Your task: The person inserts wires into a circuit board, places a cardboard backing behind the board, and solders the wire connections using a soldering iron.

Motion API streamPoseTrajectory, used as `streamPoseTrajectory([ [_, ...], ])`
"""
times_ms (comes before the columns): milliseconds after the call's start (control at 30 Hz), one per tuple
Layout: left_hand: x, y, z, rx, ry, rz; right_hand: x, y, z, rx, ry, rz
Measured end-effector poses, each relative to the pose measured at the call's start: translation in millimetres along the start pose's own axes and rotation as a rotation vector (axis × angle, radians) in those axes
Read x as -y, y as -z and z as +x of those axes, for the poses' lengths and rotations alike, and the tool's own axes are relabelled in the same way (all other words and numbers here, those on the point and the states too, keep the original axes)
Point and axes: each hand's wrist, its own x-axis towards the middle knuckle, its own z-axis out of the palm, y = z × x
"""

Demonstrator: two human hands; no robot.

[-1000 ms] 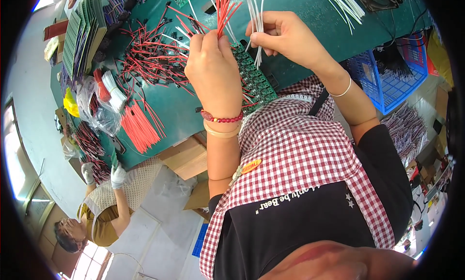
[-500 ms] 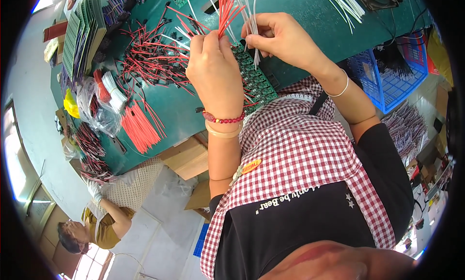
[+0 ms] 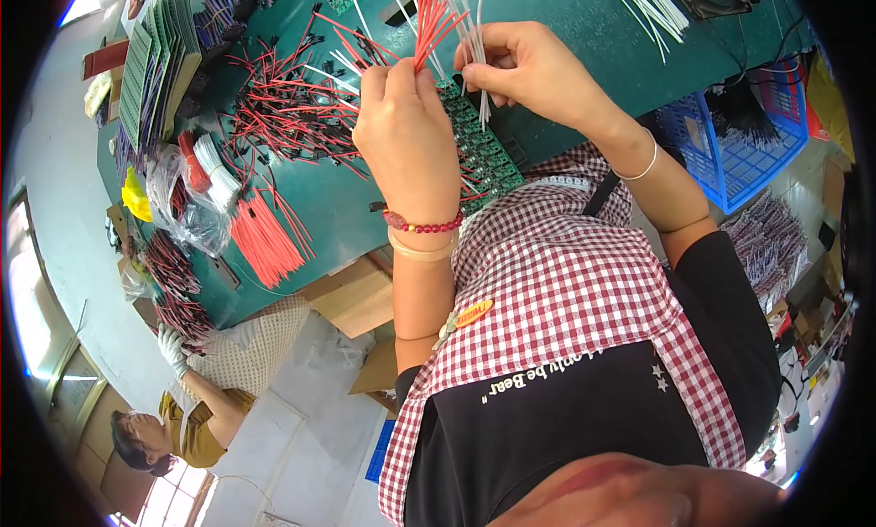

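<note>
My left hand (image 3: 408, 135), closed, grips a bundle of red wires (image 3: 436, 23) whose tips fan out above the fingers. Close on its right, my right hand (image 3: 527, 71) pinches several white wires (image 3: 475, 45) between thumb and fingers. A green circuit board panel (image 3: 481, 153) covered in small parts lies beneath and between the two hands, partly hidden by the left one. Left of my left hand spreads a loose pile of red wires with black connectors (image 3: 287, 112).
Bundled red wires (image 3: 266, 244), a white wire bundle (image 3: 217, 176) and a clear plastic bag (image 3: 196, 221) lie on the green table (image 3: 328, 221). Upright boards (image 3: 151, 71) stand far left. A blue basket (image 3: 693, 144) sits at right. A co-worker's gloved hand (image 3: 171, 346) touches wires.
My left hand and the red wires have shifted very slightly right. The co-worker's gloved hand has moved a little up and to the left; my right hand stays almost still.
</note>
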Motion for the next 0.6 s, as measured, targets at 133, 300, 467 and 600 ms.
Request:
streamPoseTrajectory([
  [133, 4.0, 1.7, 1.9, 0.065, -0.019, 0.025, -2.5, -2.0, 0.6, 0.006, 0.010, -0.011],
  [300, 7.3, 1.5, 2.0, 0.066, -0.015, -0.009, -3.5, -3.6, 1.1, 0.003, 0.020, -0.045],
  [467, 10.0, 2.5, 0.5, -0.008, 0.093, -0.248, -4.3, -4.6, 0.1, -0.001, 0.019, -0.069],
  [600, 0.9, 10.0, 1.5, -0.118, 0.210, -0.530, -4.2, -5.8, -0.6, -0.020, 0.017, -0.080],
])
